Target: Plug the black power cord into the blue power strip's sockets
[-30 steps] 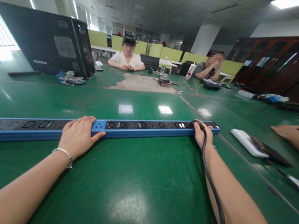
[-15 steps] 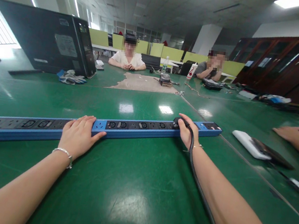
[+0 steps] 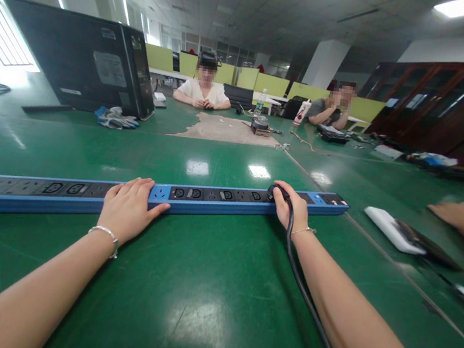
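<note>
A long blue power strip (image 3: 201, 209) with black sockets lies across the green table (image 3: 184, 265). My left hand (image 3: 129, 205) rests over its middle, fingers on the top and thumb along the near side, gripping the strip. Near the strip's right end, my right hand (image 3: 290, 205) is closed around a black plug (image 3: 272, 192), which is at a socket; whether its pins are fully in is hidden. From the plug a black cable (image 3: 301, 281) runs down beside my right forearm to the bottom edge.
At the back left stands a black computer case (image 3: 100, 63), with gloves (image 3: 116, 118) before it. A white device (image 3: 392, 230) and another person's hands (image 3: 459, 214) are at the right. Two people sit across the table, near a bottle (image 3: 260, 102) and a cup (image 3: 301, 112).
The whole view has shifted slightly, so things appear a little further right. My right hand has turned slightly over the plug. Both hands keep their holds.
</note>
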`<state>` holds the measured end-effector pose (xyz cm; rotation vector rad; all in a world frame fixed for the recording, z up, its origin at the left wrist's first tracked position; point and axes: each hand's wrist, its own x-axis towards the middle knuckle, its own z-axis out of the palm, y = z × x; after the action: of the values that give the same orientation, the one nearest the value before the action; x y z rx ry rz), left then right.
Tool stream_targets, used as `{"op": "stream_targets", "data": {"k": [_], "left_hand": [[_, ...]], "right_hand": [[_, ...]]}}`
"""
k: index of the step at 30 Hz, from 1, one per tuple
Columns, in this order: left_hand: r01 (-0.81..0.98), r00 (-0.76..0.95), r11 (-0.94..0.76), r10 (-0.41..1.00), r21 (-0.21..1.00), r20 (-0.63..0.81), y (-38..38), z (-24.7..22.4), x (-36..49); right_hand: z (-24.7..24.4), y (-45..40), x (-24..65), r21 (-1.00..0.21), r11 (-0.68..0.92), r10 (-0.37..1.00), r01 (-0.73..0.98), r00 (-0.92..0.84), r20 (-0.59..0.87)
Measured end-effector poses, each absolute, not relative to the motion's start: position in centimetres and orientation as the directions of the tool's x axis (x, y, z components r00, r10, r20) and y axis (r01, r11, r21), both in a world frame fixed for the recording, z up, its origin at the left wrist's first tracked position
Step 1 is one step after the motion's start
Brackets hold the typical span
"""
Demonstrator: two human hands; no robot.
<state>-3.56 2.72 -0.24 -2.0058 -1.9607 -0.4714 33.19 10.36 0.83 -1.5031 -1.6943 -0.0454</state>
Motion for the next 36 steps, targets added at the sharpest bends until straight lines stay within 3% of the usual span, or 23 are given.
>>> {"op": "stream_targets", "data": {"k": [8, 20, 27, 33, 36], "left_hand": [[1.0, 0.012, -0.015, 0.902, 0.002, 0.431, 2.8, -0.3, -3.6], [1.0, 0.008, -0.005, 0.904, -0.008, 0.427, 2.7, -0.4, -3.6], [1.0, -0.005, -0.004, 0.909, 0.021, 0.416, 2.8, -0.4, -3.6], [0.999, -0.003, -0.016, 0.902, 0.04, 0.431, 2.7, -0.3, -3.4], [0.998, -0.005, -0.02, 0.901, 0.052, 0.434, 2.7, -0.3, -3.4]], "right_hand": [[1.0, 10.3, 33.0, -0.287, 0.322, 0.75, 0.902, -0.058, 0.659], [-0.4, 9.5, 32.5, -0.142, 0.291, 0.732, 0.946, -0.124, 0.67], [-0.7, 9.5, 32.3, -0.325, 0.283, 0.759, 0.902, -0.003, 0.651], [0.3, 9.4, 31.3, -0.664, 0.238, 0.649, 0.709, 0.392, 0.652], [0.6, 8.7, 28.7, -0.651, 0.339, 0.757, 0.68, 0.213, 0.617]]}}
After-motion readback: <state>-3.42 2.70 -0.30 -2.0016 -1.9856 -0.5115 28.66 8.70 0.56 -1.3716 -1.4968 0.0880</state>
